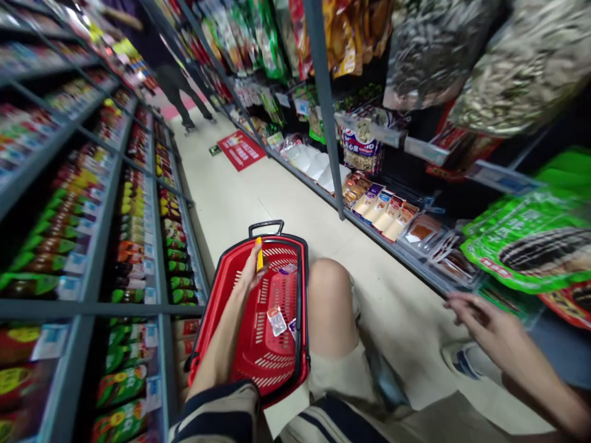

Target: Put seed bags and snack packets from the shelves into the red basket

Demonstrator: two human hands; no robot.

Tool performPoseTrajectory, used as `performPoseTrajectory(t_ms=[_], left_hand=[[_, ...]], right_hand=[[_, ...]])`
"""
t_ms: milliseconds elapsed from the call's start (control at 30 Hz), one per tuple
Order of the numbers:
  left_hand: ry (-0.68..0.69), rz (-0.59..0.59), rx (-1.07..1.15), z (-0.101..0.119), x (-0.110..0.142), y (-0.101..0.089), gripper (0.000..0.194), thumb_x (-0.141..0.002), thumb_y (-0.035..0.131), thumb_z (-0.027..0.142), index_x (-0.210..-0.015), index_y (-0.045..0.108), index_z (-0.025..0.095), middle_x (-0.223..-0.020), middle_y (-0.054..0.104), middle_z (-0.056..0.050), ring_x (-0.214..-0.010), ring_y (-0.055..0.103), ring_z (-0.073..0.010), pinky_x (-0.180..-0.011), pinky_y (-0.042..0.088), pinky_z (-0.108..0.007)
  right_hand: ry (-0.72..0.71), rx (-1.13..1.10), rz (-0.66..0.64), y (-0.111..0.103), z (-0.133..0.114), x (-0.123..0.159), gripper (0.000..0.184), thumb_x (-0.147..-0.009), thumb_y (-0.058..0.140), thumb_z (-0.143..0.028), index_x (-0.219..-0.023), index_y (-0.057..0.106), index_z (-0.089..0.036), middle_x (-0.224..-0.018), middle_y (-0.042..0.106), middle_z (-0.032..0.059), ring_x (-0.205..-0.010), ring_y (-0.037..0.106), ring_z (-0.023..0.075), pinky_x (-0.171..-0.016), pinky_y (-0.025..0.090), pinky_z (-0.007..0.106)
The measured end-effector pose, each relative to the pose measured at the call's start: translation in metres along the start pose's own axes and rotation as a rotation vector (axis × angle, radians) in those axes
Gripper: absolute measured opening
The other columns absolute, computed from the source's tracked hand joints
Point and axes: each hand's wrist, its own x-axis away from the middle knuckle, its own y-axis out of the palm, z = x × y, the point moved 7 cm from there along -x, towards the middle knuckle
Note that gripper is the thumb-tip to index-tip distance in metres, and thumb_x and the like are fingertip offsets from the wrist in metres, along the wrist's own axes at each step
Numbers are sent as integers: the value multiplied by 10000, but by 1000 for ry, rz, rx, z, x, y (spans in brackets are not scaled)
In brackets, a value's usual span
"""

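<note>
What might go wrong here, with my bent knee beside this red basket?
The red basket sits right beside your knee, so shifting your leg could bump it. The slim yellow item might slip from your left hand if the grip loosens. Your right hand is near the green bag, so a careless move might knock it.

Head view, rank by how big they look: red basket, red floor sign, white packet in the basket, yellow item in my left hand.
Red basket
Red floor sign
White packet
Yellow item in your left hand
</note>
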Motion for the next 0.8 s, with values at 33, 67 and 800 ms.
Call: performPoseTrajectory(t_ms=[33,67,800], left_hand=[[34,-83,107,33,11,11,669,-863,749,811,-828,402,240,-679,324,82,-525,204,-62,-432,148,-189],[76,-202,209,67,24,33,667,-808,832,773,-865,458,223,-722,348,78,-529,194,-50,-420,142,-177],[493,-1043,-12,178,57,507,522,-804,988,597,-977,745,168,-881,767,-41,-723,703,-141,-653,603,-234]], right_hand=[[-59,-84,-59,4,-34,-15,511,-1042,640,-701,-1370,743,-323,-1167,839,78,-897,788,268,-840,655,425],[-133,-180,-123,6,-70,-28,508,-1075,625,-679,-1383,737,-291,-1183,830,97,-897,775,248,-816,645,395],[-130,-789,369,-125,-36,-101,672,-823,923,-761,-1141,729,-202,-952,749,50,-659,616,144,-505,525,256]])
